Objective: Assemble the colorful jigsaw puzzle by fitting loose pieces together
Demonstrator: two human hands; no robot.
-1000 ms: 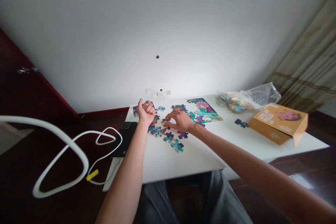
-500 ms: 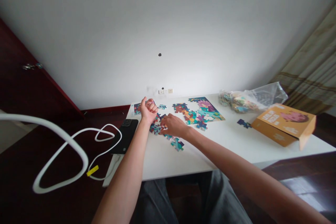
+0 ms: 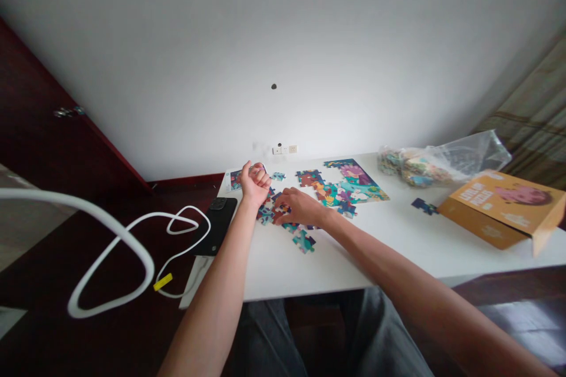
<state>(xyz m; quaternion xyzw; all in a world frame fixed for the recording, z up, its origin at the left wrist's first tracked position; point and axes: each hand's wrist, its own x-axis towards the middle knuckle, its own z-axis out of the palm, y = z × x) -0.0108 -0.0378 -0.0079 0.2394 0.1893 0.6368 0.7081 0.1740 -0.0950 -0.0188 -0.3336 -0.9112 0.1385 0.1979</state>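
Note:
My left hand (image 3: 255,184) is palm up above the left part of the table, its fingers curled in and thumb apart; no object shows in it. Just to its right, my right hand (image 3: 298,207) reaches palm down over a pile of loose jigsaw pieces (image 3: 266,214). Its fingers are bent and apart, with fingertips at the pieces. A teal jigsaw piece (image 3: 304,241) lies nearest me, below the right hand. Beyond that hand is the partly joined jigsaw puzzle (image 3: 349,187), with gaps in its upper left. Behind my left hand a picture sheet (image 3: 234,181) is partly hidden.
A black phone (image 3: 216,224) lies at the table's left edge, near a looping white cable (image 3: 145,259). To the right are a dark jigsaw piece (image 3: 424,207), an orange puzzle box (image 3: 504,206) and a clear bag of pieces (image 3: 424,166). A wall (image 3: 283,41) stands behind the table.
The view has shifted slightly, so the scene sits a little differently in the picture. My right hand's fingers have moved slightly over the loose pieces. My left hand keeps its curled pose.

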